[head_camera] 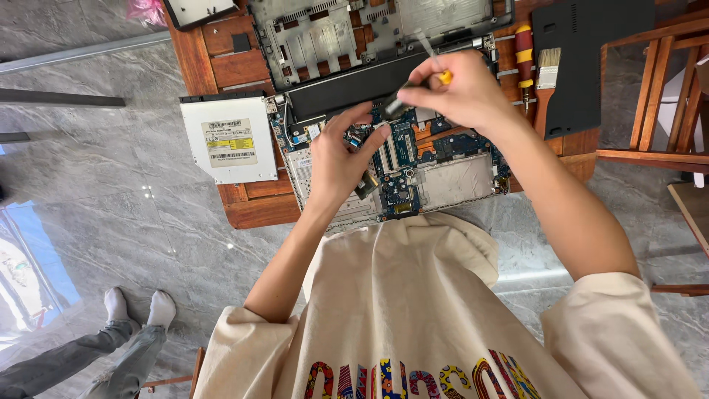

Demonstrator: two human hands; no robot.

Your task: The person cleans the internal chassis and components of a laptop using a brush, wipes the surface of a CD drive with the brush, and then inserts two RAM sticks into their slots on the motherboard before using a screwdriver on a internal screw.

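Right hand point(461, 92) closed around a yellow-tipped screwdriver point(432, 59) works the opened laptop point(413, 166) on a wooden table point(255, 207), left hand point(336, 159) pressing open-fingered on its circuit board; keeping the driver upright should prevent slipping.

The person wears a loose cream T-shirt point(413, 295) with short, wide sleeves that end above the elbows, leaving both forearms bare. Across the shirt, at the bottom edge of the view, runs a row of large patterned letters point(413, 378) in red, blue, yellow and pink. The fabric bunches in soft folds near the collar. The left hand point(336, 166) and right hand point(461, 92) are bare, without gloves, rings or a watch.
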